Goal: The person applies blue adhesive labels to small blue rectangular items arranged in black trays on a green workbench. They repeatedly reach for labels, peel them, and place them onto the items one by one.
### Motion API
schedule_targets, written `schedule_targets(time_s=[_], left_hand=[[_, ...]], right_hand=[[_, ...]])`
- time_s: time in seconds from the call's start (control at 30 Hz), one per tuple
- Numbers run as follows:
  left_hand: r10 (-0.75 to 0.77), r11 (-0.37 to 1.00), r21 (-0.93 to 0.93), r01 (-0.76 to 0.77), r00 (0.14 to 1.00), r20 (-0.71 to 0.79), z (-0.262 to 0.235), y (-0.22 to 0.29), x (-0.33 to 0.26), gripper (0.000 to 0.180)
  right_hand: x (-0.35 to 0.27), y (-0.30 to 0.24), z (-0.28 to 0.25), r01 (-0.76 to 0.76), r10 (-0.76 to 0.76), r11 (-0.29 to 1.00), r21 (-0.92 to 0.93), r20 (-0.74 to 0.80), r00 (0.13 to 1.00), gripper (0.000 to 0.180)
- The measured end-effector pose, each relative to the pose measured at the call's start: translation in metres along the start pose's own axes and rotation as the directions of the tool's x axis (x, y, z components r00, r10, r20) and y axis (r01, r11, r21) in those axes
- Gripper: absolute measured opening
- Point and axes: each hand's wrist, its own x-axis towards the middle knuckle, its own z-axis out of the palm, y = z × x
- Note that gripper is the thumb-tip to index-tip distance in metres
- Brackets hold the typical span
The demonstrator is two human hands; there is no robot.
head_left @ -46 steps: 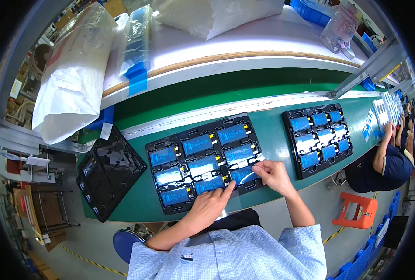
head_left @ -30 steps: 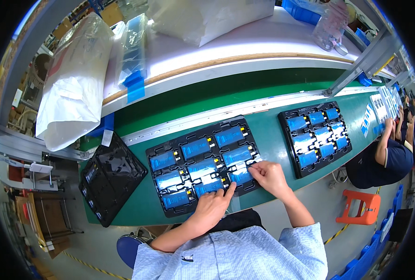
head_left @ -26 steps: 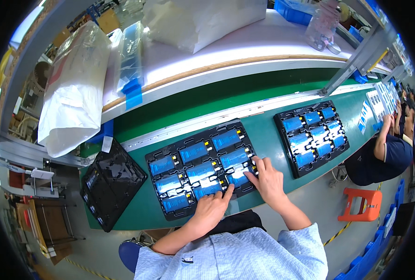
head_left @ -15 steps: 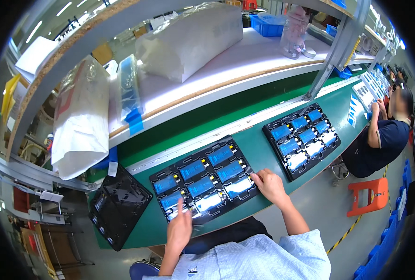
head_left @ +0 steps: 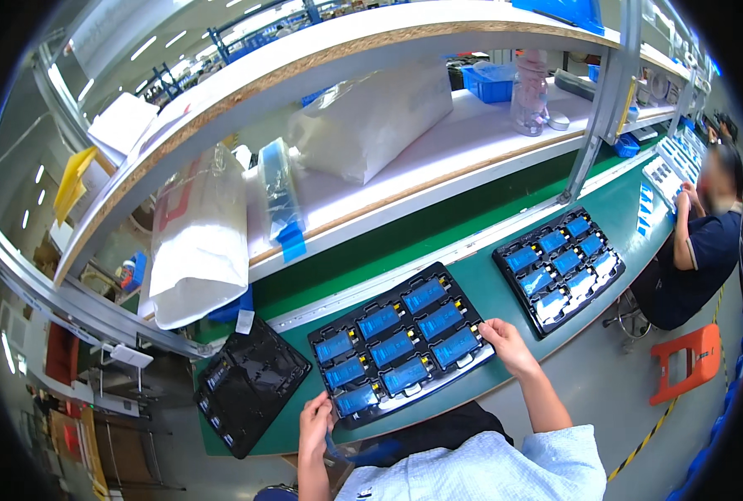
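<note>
A black plastic tray (head_left: 363,314) with blue rectangular battery packs (head_left: 392,348) in rows of moulded pockets lies before me on the green bench. My right hand (head_left: 509,346) grips the tray's right edge, thumb and fingers closed over the rim. At the near left corner, my left hand (head_left: 315,424) has its fingers closed against the tray's edge. A thin, see-through blue strip (head_left: 380,452) trails just below that hand; whether the fingers hold it I cannot tell. Each pack has a small yellow piece at one end.
A second filled tray (head_left: 535,313) lies to the right, and a glossy black tray (head_left: 259,380) sits at the left. Above the bench runs a shelf (head_left: 426,188) with white bags and a clear bottle (head_left: 530,96). A co-worker (head_left: 705,250) sits far right, near an orange stool (head_left: 687,363).
My left hand has moved from over the near-left packs to the tray's corner. A blue strip now shows below it. My right hand stays at the right edge. The view has shifted.
</note>
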Motion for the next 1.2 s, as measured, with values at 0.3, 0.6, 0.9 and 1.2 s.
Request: schedule_targets(time_s=[0.3,0.6,0.9,1.2], left_hand=[[-0.142,0.909,-0.366,0.2,0.974,0.178,-0.007,0.019,-0.008,0.028],[-0.119,0.956,-0.24,0.168,0.972,0.203,-0.008,0.033,-0.011,0.009],[-0.079,0.984,-0.119,0.13,0.93,0.36,0.016,0.064,-0.009,0.015],[-0.168,0.983,0.179,0.052,0.662,0.73,0.208,0.104,0.009,0.024]], right_hand=[[-0.001,-0.008,0.007,-0.005,0.001,0.98,0.201,0.021,1.0,0.02],[0.012,0.001,-0.002,-0.133,0.115,0.894,0.428,0.068,0.991,0.017],[0.014,-0.011,-0.042,-0.039,0.036,0.953,0.299,0.017,0.999,0.019],[0.016,-0.032,-0.226,0.126,-0.167,0.984,-0.122,-0.437,0.884,0.026]])
